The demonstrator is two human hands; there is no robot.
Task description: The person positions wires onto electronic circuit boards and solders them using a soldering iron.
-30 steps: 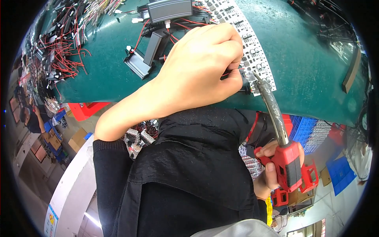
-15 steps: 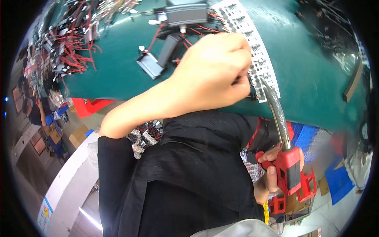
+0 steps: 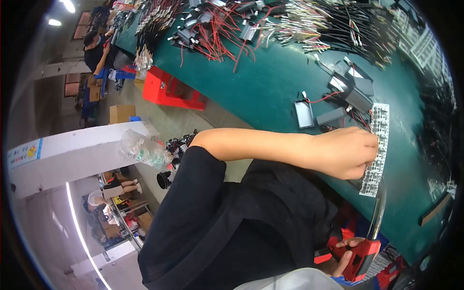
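Note:
My left hand (image 3: 349, 153) is closed, palm down, over a long white strip of small circuit boards (image 3: 372, 182). Its fingertips are curled under, so whatever they pinch is hidden. Low at the right, my right hand (image 3: 344, 255) grips a red-and-black trigger tool (image 3: 363, 258) with a bent metal tube (image 3: 379, 212). The tube's end reaches up beside the near end of the strip. Just beyond my left hand lie dark plastic cases (image 3: 358, 100) with red wires, and a small open grey case (image 3: 304, 114).
Bundles of red-wired parts (image 3: 215, 36) and thin cables (image 3: 333, 24) cover the far side of the green table (image 3: 270, 92). A red stool (image 3: 169, 89) stands beyond its left edge. A brown bar (image 3: 435, 209) rests at the right, and another person (image 3: 96, 50) sits at far left.
The view has swung, so the table and strip appear farther right and more of the room shows at left. My left hand stays closed over the strip; my right keeps the tool.

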